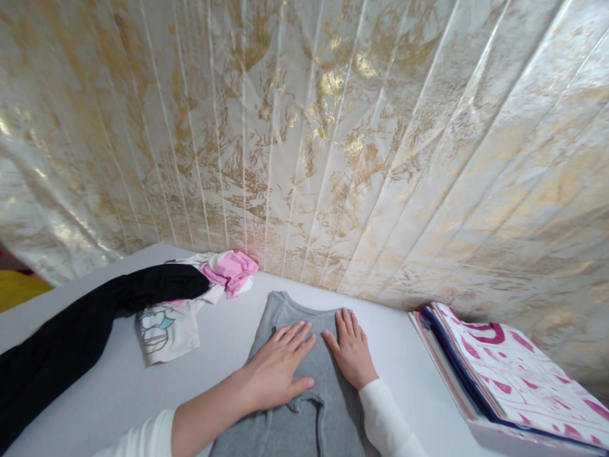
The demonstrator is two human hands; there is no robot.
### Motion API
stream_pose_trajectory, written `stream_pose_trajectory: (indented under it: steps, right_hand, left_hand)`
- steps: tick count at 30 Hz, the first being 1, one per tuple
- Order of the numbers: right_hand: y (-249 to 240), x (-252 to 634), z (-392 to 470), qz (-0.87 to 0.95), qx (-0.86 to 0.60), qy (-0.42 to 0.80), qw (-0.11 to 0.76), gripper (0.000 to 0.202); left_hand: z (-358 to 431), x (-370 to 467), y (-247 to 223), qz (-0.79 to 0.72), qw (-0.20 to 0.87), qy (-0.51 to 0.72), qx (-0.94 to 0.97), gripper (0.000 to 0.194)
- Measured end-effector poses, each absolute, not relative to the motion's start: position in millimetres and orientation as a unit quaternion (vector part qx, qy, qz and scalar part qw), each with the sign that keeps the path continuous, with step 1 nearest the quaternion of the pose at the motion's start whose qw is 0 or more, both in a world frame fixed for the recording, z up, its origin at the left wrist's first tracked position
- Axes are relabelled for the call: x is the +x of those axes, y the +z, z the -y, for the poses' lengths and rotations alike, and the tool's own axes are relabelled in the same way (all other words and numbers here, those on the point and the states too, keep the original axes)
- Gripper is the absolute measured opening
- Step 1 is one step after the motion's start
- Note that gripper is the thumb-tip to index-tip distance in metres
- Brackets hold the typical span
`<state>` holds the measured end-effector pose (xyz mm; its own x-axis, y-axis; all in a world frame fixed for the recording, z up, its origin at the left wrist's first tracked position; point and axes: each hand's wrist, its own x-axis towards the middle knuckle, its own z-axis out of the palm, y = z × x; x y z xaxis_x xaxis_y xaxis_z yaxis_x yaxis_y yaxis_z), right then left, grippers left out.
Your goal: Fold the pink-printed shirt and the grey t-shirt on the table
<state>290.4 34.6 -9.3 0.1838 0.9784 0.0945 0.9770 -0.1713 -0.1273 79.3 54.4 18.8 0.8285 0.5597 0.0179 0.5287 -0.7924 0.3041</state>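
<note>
A grey garment (285, 431) lies flat on the white table in front of me, its curved top edge toward the wall. A bunched fold shows near its middle, and its lower end runs out of view. My left hand (280, 365) rests palm down on the upper part, fingers spread. Near the top right corner, my right hand (349, 346) also presses flat on the cloth with its fingers apart. Neither hand grips anything.
Black clothing (71, 343) stretches along the left, beside a crumpled white and pink garment (231, 273) with a printed figure. Folded clothes (528, 374) are stacked at the right on the white table (394, 374). Gold-patterned sheeting (304, 139) hangs behind.
</note>
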Motion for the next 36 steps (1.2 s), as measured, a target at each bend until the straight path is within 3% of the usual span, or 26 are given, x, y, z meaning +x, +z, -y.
stream_pose_trajectory:
  steps: [4, 11, 27, 36]
  right_hand:
    - [-14, 302, -41, 0.654, -0.753, 0.010, 0.076, 0.064]
    - [-6, 278, -26, 0.671, -0.731, -0.038, 0.119, 0.061]
    - [2, 244, -34, 0.675, -0.731, 0.005, 0.103, 0.062]
    - [2, 243, 10, 0.717, -0.685, -0.012, 0.128, 0.050]
  left_hand:
    - [-54, 77, 16, -0.291, 0.143, 0.046, 0.945, 0.071]
    - [-79, 64, 14, -0.298, 0.102, 0.105, 0.943, 0.052]
    - [-122, 64, 0, -0.347, 0.034, 0.148, 0.926, 0.051]
    - [-31, 32, 3, -0.345, 0.034, 0.128, 0.929, 0.055]
